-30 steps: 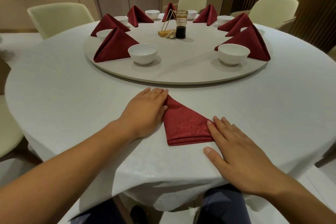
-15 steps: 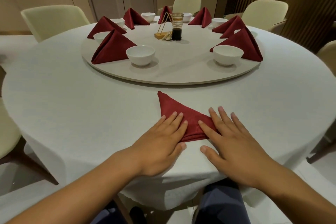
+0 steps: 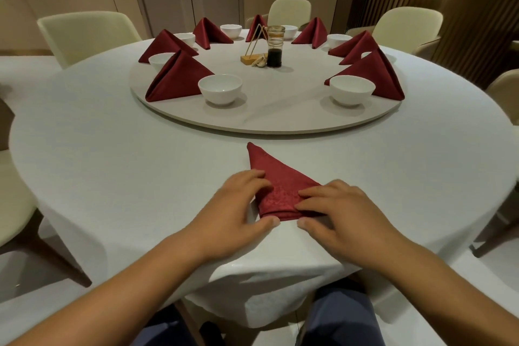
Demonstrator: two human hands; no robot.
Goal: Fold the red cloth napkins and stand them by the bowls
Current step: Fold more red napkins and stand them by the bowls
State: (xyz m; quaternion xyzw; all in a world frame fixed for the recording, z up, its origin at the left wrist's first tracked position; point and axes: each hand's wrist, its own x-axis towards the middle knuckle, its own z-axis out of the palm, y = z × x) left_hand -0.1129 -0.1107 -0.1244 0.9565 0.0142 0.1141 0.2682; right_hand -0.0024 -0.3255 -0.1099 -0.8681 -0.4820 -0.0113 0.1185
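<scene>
A red napkin (image 3: 276, 177), folded into a flat triangle, lies on the white tablecloth near the front edge, its tip pointing away from me. My left hand (image 3: 238, 211) grips its near left corner, fingers curled on top and thumb at the near edge. My right hand (image 3: 337, 211) pinches the near right corner the same way. On the round turntable (image 3: 280, 118) several folded napkins stand beside white bowls, among them a standing napkin (image 3: 179, 78) by the front left bowl (image 3: 220, 88) and another standing napkin (image 3: 373, 76) behind the front right bowl (image 3: 352, 90).
A dark sauce jar (image 3: 274, 48) and a wooden triangular holder (image 3: 254, 48) stand at the turntable's middle. Cream chairs (image 3: 84, 34) ring the table. The tablecloth (image 3: 112, 163) hangs over the near edge above my knees.
Both hands slid from lying flat beside and on the napkin to its near corners, and their fingers have curled to take hold of the near edge. The napkin stays flat.
</scene>
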